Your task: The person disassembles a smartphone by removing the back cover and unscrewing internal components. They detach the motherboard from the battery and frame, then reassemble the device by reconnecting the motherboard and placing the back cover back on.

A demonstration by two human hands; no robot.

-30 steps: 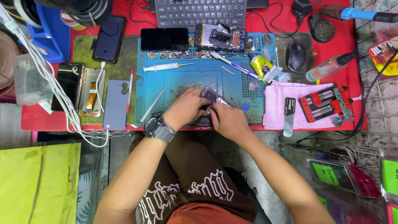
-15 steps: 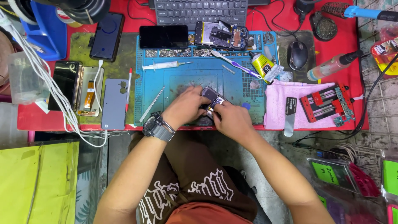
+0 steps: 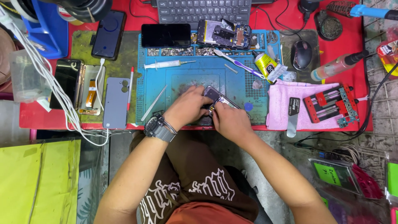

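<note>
An opened phone (image 3: 216, 98) with its insides showing lies tilted on the blue repair mat (image 3: 195, 74), near the mat's front edge. My left hand (image 3: 187, 107), with a dark wristwatch on that wrist, grips the phone's left side. My right hand (image 3: 230, 121) covers its lower right part, fingers pressed on it. Both hands touch the phone and hide most of it. Whether a small tool sits between my fingers is hidden.
On the mat lie a syringe (image 3: 168, 64), metal tweezers (image 3: 154, 103), a toothbrush (image 3: 238, 63), a glue tube (image 3: 265, 64) and another opened phone (image 3: 224, 34). Several phones (image 3: 115, 102) lie left. A red clamp jig (image 3: 330, 103) rests on a pink cloth (image 3: 282, 105). Keyboard (image 3: 203, 9) and mouse (image 3: 301, 54) sit behind.
My hands have stayed on the opened phone. The fingers have shifted slightly on it and the phone has turned a little; nothing else on the desk has moved.
</note>
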